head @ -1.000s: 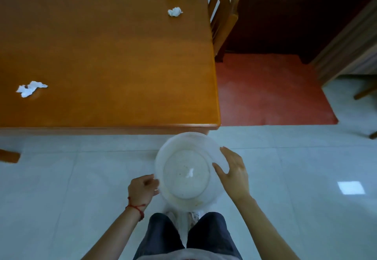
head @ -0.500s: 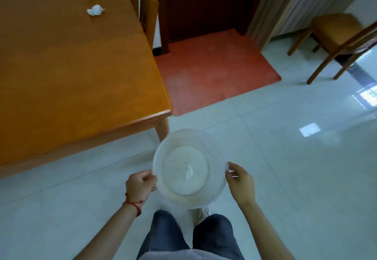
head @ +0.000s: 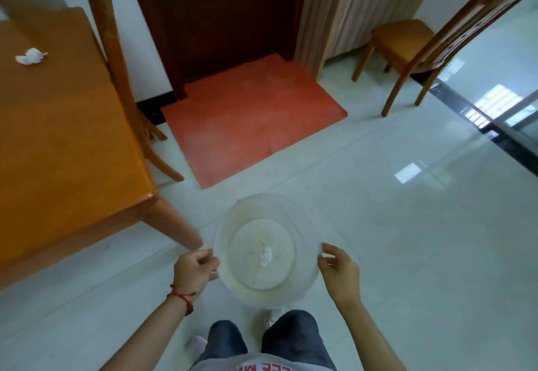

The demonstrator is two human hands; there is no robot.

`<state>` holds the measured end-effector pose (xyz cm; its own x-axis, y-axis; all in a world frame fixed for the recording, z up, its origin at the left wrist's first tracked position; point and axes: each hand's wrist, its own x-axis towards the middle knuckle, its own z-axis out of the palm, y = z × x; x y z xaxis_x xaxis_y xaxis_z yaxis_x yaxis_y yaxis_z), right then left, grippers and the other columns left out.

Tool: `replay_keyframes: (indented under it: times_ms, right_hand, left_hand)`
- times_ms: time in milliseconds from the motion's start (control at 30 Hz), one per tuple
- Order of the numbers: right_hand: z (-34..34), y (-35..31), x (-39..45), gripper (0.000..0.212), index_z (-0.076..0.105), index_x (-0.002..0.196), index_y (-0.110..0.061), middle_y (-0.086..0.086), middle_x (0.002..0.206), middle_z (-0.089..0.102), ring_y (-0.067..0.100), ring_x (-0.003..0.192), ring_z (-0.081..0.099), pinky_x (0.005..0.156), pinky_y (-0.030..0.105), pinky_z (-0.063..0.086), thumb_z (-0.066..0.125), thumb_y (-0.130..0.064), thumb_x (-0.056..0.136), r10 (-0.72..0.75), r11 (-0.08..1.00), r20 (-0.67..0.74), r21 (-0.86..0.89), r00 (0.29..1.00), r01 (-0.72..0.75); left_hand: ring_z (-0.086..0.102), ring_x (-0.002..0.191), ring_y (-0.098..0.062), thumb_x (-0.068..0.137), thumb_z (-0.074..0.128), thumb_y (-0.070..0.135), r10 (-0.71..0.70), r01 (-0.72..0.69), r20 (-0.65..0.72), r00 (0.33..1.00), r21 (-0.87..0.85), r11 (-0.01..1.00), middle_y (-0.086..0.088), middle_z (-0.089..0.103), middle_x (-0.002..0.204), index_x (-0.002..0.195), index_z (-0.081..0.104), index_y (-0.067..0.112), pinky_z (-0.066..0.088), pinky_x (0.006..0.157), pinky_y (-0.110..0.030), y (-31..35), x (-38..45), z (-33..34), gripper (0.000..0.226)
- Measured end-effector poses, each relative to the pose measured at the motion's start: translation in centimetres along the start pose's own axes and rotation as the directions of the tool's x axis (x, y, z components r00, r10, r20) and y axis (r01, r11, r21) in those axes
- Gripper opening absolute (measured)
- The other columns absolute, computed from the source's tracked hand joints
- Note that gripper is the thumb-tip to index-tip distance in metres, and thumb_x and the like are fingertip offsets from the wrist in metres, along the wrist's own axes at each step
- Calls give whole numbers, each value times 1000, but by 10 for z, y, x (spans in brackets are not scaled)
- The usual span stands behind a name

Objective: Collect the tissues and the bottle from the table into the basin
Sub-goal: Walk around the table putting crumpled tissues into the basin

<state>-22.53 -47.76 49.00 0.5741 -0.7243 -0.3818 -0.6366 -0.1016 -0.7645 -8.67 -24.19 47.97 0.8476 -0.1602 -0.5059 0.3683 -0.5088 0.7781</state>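
Note:
I hold a translucent round basin (head: pixel 230 225) in front of my legs, above the tiled floor. My left hand (head: pixel 193 268), with a red string at the wrist, grips its left rim. My right hand (head: pixel 339 273) pinches its right rim. A small white tissue scrap (head: pixel 266 256) lies on the basin's bottom. One crumpled white tissue (head: pixel 30 56) rests on the orange wooden table (head: pixel 64 143) at the far left. No bottle is in view.
A wooden chair (head: pixel 116 59) is pushed in at the table's right side. A red mat (head: pixel 250 114) lies before a dark door. A second wooden chair (head: pixel 422 41) stands at the upper right beside a curtain. Glossy pale tiles cover the floor.
The view has swung right, away from the table; the tissue at the table's left has left the view. My right hand has shifted from inside the basin's rim to its right edge.

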Motion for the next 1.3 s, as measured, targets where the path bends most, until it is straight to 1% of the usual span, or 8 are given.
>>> replay_keyframes:
  times_ms: [267,433,600,667,800,1033,1200,1300]
  right_hand:
    - [-32,-15,62,27,64,106,-8,5,95,64,-17,65,57,54,-2,41,56,3,82,-10,1000,-21,27,1000,10]
    - [-19,-45,105,28,65,106,-12,-1,93,63,-15,69,58,57,-1,43,55,1,82,-26,999,22,23,999,25]
    - [11,-90,163,28,65,107,-13,-3,92,61,-11,72,59,61,5,47,58,-3,82,-62,998,84,-6,995,63]
    - [24,-115,186,28,65,107,-12,-1,93,62,-2,72,62,67,11,49,59,-3,82,-84,996,108,-21,991,87]
    - [47,-166,226,30,65,108,-14,2,93,61,7,78,62,78,31,51,57,-3,82,-124,989,152,-58,981,134]
    - [82,-231,295,31,65,107,-15,7,95,66,5,71,63,65,17,44,56,-2,80,-160,981,221,-74,962,180]
    - [102,-268,351,36,69,103,-21,3,95,64,-10,75,59,60,10,44,56,0,76,-218,954,306,-132,927,268]
    - [115,-291,387,33,68,103,-19,2,96,65,0,73,64,69,24,50,56,-2,77,-236,941,372,-142,898,306]
  left_hand:
    - [54,59,-17,80,60,-1,23,-23,-2,1000,22,999,0,51,56,91,57,-21,57,58,-21,48,30,43,24]
    - [61,60,-17,82,58,-1,-10,11,23,1000,-46,999,7,60,40,64,62,9,55,51,-16,77,64,39,21]
    - [66,66,-22,80,58,-3,-53,49,-37,998,-94,994,-11,65,62,64,64,9,53,49,-13,102,121,25,21]
    - [63,53,-4,80,60,-2,-38,35,-76,996,-42,998,-9,62,59,65,65,0,45,43,-7,117,147,17,16]
    - [54,51,-10,80,60,-4,-9,8,-140,990,-8,1000,-12,59,61,74,66,-12,40,41,-4,145,191,0,12]
    - [56,60,-19,78,61,-2,-74,54,-211,975,-101,993,-18,63,72,78,66,-14,43,43,-5,182,253,-25,13]
    - [58,63,-26,79,60,-4,-149,106,-274,950,-165,981,-21,63,76,81,65,-16,45,42,-7,201,290,-26,13]
    - [61,62,-22,78,63,-2,-186,118,-317,930,-221,968,-20,67,79,84,69,-7,46,43,-7,216,311,-24,10]
